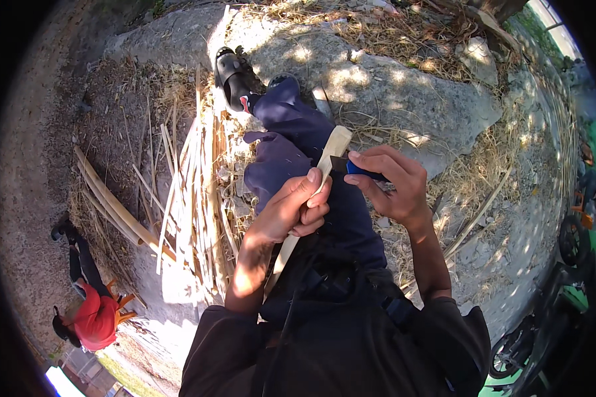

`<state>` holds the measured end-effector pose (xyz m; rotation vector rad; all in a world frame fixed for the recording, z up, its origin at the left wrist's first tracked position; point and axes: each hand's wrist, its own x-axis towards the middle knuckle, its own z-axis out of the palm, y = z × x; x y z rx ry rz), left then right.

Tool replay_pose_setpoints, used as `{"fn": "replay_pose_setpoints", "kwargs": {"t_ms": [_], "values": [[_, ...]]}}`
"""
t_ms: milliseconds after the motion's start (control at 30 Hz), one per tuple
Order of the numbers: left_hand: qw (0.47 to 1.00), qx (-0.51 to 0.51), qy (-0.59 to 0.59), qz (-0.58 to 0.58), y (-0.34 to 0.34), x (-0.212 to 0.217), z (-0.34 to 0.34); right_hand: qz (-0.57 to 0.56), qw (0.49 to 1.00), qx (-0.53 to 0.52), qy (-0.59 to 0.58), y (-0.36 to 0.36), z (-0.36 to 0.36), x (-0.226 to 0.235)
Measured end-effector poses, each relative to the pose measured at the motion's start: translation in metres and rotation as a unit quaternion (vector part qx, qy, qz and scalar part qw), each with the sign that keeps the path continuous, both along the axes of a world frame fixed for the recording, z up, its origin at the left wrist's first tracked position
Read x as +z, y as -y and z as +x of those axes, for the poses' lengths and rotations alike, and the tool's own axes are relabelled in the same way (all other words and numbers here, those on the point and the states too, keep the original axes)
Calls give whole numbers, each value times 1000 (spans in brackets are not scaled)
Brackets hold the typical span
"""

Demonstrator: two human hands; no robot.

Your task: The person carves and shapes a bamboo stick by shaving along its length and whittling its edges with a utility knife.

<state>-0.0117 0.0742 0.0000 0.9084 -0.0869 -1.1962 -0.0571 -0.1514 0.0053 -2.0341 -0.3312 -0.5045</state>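
A long pale strip of split wood [335, 145] slants over my lap, its broad end up and away from me. My left hand [290, 210] is closed around its middle, thumb along the top face, and the lower end runs down past my wrist toward my waist. In my right hand [396, 184] is a knife [356, 170] with a blue handle, pinched between thumb and fingers. Its short dark blade points left and meets the strip's right edge just above my left fingers. Whether the blade has cut in, I cannot tell.
Beside my legs on the left lies a pile of pale strips [202, 198], with thicker curved lengths [116, 208] beyond. A flat rock slab [404, 92] lies ahead under dry straw. A seated person in red [96, 321] is at the far left; motorbikes [543, 337] stand at right.
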Motion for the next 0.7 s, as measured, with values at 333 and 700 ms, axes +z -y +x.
{"fn": "replay_pose_setpoints", "kwargs": {"t_ms": [333,700], "values": [[999,-20,-30,-7,0,-3,5,-18,999,-37,36,-4,4,0],[998,-36,-46,3,0,-1,9,-55,997,-32,50,-2,6,5]]}}
